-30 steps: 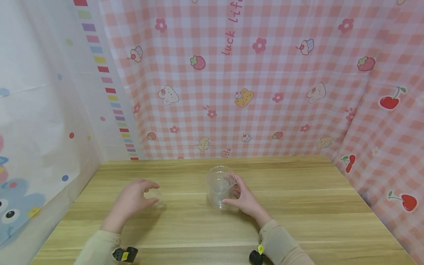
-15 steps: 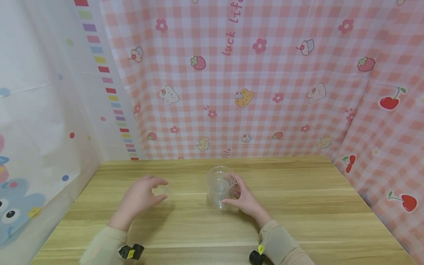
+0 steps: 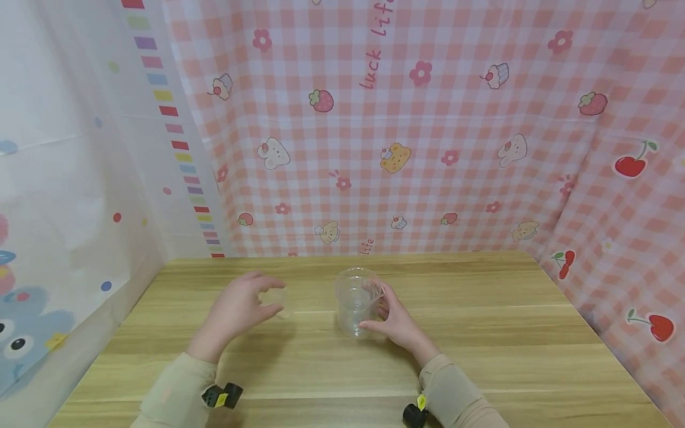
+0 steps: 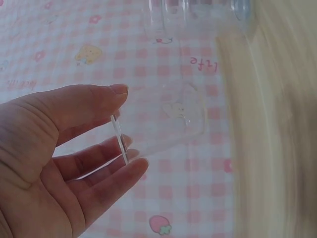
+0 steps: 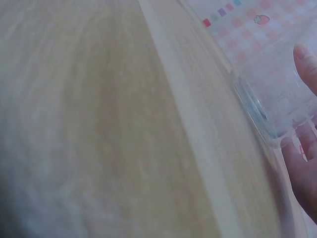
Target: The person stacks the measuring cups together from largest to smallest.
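My left hand [image 3: 239,304] holds a small clear cup [image 3: 280,302] above the table, thumb and fingers spread across its rim. In the left wrist view, the see-through small cup [image 4: 166,116] lies on its side, its rim toward the palm and its base pointing away from the hand. My right hand [image 3: 393,318] grips a larger clear plastic container [image 3: 353,306] from the right side. It stands upright near the middle of the table; the right wrist view catches the container's base [image 5: 257,111] and part of the fingers and thumb.
The wooden table [image 3: 481,345] has its back edge against a pink checked curtain [image 3: 332,137]. A white patterned curtain [image 3: 80,178] hangs on the left. Black cameras sit on both wrists, the left camera [image 3: 222,395] close over the table.
My left hand has moved right and slightly farther back with the small cup, closer to the larger container. My right hand and the larger container have stayed in place.
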`<state>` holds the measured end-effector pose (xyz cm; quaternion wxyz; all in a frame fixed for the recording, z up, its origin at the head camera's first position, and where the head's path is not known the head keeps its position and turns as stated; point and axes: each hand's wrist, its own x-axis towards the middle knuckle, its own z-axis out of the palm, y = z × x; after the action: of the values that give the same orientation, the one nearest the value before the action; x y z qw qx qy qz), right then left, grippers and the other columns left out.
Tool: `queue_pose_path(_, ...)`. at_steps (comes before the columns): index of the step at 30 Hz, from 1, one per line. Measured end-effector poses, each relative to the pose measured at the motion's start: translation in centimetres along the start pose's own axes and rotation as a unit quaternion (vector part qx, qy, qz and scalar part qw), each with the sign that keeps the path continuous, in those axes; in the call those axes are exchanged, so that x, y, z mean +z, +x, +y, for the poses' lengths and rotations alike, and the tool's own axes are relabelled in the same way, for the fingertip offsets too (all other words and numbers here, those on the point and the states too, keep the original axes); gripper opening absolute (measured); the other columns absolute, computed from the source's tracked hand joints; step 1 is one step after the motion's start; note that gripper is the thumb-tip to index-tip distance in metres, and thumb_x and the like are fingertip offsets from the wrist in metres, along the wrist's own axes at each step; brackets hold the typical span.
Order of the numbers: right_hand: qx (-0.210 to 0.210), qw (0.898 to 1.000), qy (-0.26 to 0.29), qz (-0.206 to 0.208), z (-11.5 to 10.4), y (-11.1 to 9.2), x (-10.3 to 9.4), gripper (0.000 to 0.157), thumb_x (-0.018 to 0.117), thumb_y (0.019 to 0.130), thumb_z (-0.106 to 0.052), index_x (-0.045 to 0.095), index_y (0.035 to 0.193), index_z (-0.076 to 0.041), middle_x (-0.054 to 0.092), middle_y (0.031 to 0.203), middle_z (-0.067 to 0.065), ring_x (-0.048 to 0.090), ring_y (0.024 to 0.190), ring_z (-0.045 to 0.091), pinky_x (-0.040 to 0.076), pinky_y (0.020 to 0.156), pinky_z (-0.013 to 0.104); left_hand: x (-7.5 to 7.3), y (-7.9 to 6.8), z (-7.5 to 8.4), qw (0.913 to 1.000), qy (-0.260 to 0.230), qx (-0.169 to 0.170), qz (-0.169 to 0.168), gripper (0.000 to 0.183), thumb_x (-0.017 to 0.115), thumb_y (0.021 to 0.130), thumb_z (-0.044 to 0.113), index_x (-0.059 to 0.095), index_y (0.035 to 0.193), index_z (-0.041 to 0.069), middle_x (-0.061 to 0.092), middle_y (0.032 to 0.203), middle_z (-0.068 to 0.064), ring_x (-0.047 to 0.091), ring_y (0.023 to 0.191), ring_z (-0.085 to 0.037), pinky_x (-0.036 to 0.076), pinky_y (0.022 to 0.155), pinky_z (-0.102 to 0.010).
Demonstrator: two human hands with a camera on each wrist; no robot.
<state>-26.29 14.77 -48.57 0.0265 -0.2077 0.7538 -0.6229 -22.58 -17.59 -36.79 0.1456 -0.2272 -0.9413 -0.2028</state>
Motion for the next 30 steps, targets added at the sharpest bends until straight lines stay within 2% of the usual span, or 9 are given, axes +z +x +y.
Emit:
queue_pose_path(7,-0.008,1.000,-0.002,-0.009,-2.2,-0.5,0.1,0.089,0.080,0.079,0.004,0.025,0.150,0.001,0.034,0.152,0.026,0.034,0.138,0.046,0.029,0.112,0.055,-0.3,0.9,1.0,0.9999,-0.001,0.012,0.010,0.037,0.085,0.078,0.020,0.074,0.111,0.008,0.068,0.113,-0.012,0.066,0.089,-0.027,0.056,0.077,-0.045)
queue_pose_path(14,-0.009,1.000,0.006,0.000,0.1,0.0,0.0,0.092,0.081,0.078,0.004,0.026,0.152,-0.007,0.035,0.154,0.019,0.034,0.140,0.040,0.028,0.114,0.051,-0.7,1.9,2.1,0.9996,-0.008,0.021,0.015,0.038,0.084,0.079,0.023,0.074,0.113,0.010,0.068,0.114,-0.010,0.067,0.084,-0.023,0.056,0.077,-0.043)
queue_pose_path(21,-0.002,1.000,0.006,0.004,0.4,0.1,0.0,0.093,0.081,0.077,0.004,0.027,0.152,-0.010,0.035,0.154,0.018,0.034,0.140,0.040,0.028,0.114,0.052,-0.9,2.8,3.2,0.9985,-0.014,0.042,0.031,0.038,0.086,0.077,0.021,0.074,0.112,0.010,0.067,0.119,-0.013,0.066,0.084,-0.025,0.055,0.080,-0.045)
queue_pose_path(25,0.006,1.000,0.004,0.001,-0.7,-0.1,0.1,0.092,0.080,0.078,0.006,0.026,0.152,-0.005,0.034,0.154,0.021,0.033,0.140,0.043,0.027,0.113,0.054,-1.0,3.2,3.8,0.9981,-0.021,0.045,0.035,0.039,0.086,0.077,0.020,0.074,0.112,0.010,0.067,0.117,-0.012,0.066,0.083,-0.024,0.056,0.079,-0.044)
queue_pose_path(30,0.002,1.000,0.006,-0.007,-2.6,-0.6,0.1,0.088,0.079,0.080,0.004,0.026,0.150,0.000,0.035,0.153,0.024,0.034,0.139,0.044,0.028,0.113,0.054,-1.3,3.7,4.7,0.9987,-0.028,0.036,0.024,0.039,0.085,0.078,0.022,0.074,0.114,0.011,0.068,0.115,-0.008,0.065,0.091,-0.024,0.055,0.080,-0.043)
